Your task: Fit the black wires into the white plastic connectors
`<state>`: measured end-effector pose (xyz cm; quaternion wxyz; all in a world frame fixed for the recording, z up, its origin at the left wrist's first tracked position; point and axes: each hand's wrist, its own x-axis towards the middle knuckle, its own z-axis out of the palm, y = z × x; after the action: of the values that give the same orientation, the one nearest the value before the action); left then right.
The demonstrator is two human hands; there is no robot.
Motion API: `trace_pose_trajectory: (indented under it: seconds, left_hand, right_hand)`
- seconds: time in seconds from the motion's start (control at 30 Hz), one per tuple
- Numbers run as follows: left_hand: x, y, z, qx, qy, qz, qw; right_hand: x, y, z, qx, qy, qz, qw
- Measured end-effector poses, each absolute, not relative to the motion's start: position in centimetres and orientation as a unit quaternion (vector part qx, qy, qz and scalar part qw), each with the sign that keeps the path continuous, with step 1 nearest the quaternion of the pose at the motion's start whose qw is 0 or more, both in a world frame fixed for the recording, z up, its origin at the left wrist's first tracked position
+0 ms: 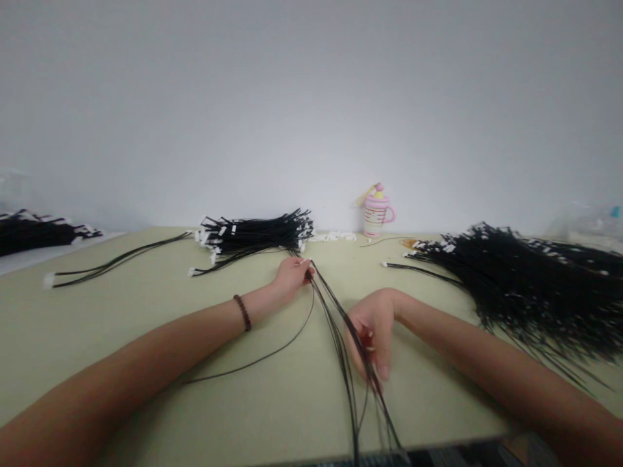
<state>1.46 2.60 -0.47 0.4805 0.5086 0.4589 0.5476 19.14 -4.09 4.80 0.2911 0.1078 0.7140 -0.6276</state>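
My left hand (293, 275), with a beaded bracelet on its wrist, pinches the ends of several thin black wires (335, 324) above the table. A small white piece shows at its fingertips. From there the wires run down towards the near table edge. One single wire (263, 357) curves off to the left under my left forearm. My right hand (372, 331) is bent at the wrist, its fingers curled around part of the strands. Small white bits show within its palm, too small to name. The far ends of the wires go out of view at the bottom.
A pile of black wires with white connectors (257, 233) lies behind my left hand. To its left lies a loose wire set (121, 256). A large black wire bundle (540, 292) covers the right. Loose white connectors (335, 237) and a pink-lidded cup (374, 217) stand near the wall.
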Motion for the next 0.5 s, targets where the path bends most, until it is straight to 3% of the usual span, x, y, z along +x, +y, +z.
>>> trace_pose_trajectory:
  seconds: [0.07,0.13,0.23,0.3,0.37,0.4,0.5]
  left_hand:
    - [1.5,2.3,-0.3,0.514,0.462,0.542,0.478]
    - [1.7,2.0,-0.1,0.529,0.466,0.534,0.467]
    - [2.0,1.5,-0.1,0.548,0.487,0.522,0.436]
    - [2.1,1.4,-0.2,0.552,0.501,0.517,0.422]
    - [2.1,1.6,-0.4,0.556,0.499,0.517,0.418]
    - [2.1,1.7,-0.5,0.559,0.495,0.519,0.416]
    - [2.0,2.1,-0.7,0.56,0.487,0.521,0.422]
  right_hand:
    - [19.6,-3.4,4.7,0.092,0.695,-0.638,0.318]
    - [20.4,-2.0,4.0,0.118,0.67,-0.676,0.284]
    - [22.0,0.5,2.3,0.225,0.622,-0.747,0.077]
    - [22.9,2.0,1.2,0.301,0.585,-0.744,-0.118]
    - [23.3,3.3,0.6,0.358,0.572,-0.689,-0.263]
    - [23.3,3.8,0.4,0.391,0.597,-0.636,-0.294]
    - [22.3,5.6,0.3,0.508,0.71,-0.415,-0.259]
